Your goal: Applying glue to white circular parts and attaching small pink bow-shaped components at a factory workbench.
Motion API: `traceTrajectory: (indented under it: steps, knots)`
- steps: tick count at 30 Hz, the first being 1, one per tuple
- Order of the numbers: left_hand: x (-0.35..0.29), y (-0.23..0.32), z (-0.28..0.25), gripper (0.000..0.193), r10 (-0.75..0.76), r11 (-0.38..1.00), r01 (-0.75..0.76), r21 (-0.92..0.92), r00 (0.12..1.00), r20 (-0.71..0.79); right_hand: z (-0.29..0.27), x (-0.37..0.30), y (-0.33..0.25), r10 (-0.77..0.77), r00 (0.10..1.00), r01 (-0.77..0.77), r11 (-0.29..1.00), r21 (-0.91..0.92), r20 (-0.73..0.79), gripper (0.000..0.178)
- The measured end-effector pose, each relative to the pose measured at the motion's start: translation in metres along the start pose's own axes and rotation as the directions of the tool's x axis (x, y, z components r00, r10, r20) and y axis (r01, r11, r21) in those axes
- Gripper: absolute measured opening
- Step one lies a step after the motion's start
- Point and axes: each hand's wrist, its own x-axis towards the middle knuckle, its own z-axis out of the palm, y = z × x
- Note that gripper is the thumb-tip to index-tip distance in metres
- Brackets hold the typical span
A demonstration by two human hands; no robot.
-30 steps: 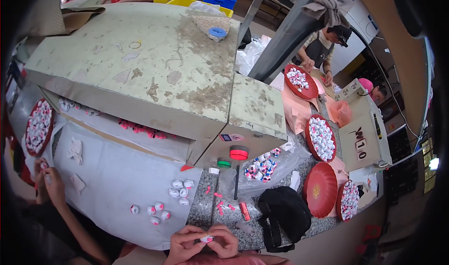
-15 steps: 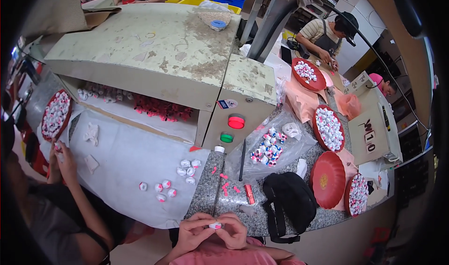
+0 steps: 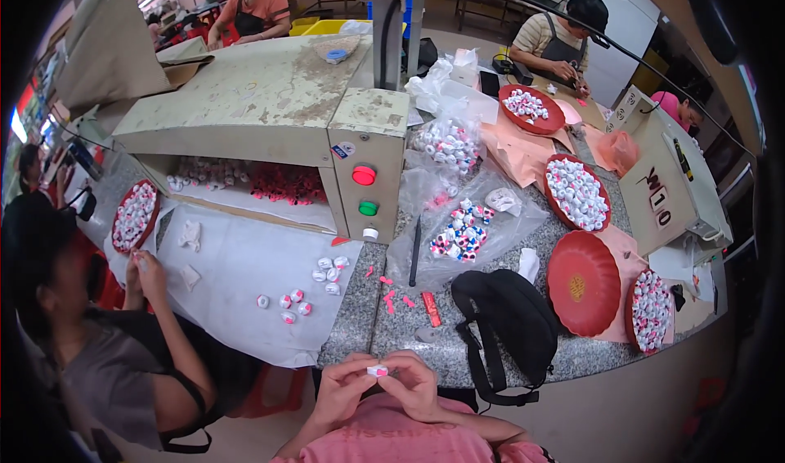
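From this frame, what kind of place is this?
Likely a small packing workshop: red trays of wrapped pieces, a worn machine with push buttons, co-workers at benches. Both hands pinch one small piece.

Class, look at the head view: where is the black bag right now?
The black bag lies on the granite counter, right of centre, just left of the empty red tray and below the plastic sheet of small wrapped pieces.
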Motion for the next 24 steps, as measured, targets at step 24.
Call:
traceTrajectory:
  steps: [24]
  knots:
    - [0.007,-0.009,0.001,0.031,0.087,0.977,-0.100,-0.191,0.993,-0.080,0.005,0.023,-0.003,0.048,0.998,-0.042,0.991,-0.131,0.045,0.026]
